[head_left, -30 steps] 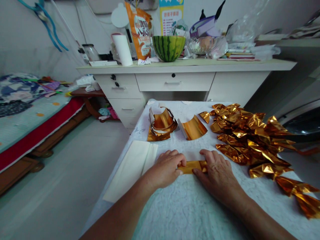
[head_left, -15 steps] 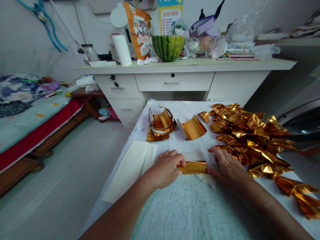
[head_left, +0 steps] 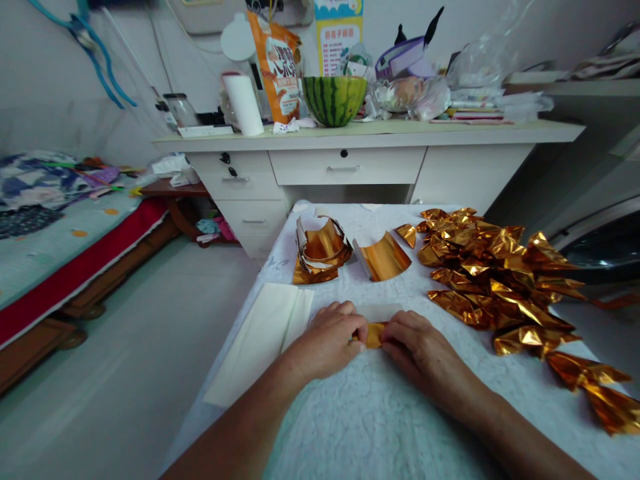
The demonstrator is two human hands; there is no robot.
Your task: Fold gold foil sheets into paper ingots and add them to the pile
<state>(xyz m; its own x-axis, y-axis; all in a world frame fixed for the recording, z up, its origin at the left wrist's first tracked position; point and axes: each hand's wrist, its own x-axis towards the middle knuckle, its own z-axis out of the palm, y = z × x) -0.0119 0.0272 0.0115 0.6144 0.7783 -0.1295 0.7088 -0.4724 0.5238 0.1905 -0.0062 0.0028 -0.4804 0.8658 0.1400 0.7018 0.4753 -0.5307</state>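
A small rolled strip of gold foil (head_left: 375, 335) lies across the middle of the cloth-covered table. My left hand (head_left: 337, 339) pinches its left end, and my right hand (head_left: 413, 343) has its fingers closed on the right end. Just behind the roll a pale sheet (head_left: 377, 311) shows flat on the cloth. To the left lies a folded stack of cream paper (head_left: 260, 340). Further back are curled gold sheets (head_left: 323, 243) and one curved gold piece (head_left: 385, 257).
Several twisted gold foil pieces (head_left: 493, 273) are heaped along the right side of the table (head_left: 350, 427). Beyond it stands a white desk (head_left: 345, 163) with a watermelon-patterned bowl (head_left: 334, 100). A bed (head_left: 60, 247) is at left, a round-doored machine (head_left: 605, 247) at right.
My right hand has moved left and its fingers have closed on the right part of the gold roll. My left hand stays at the left end. The view has shifted slightly.
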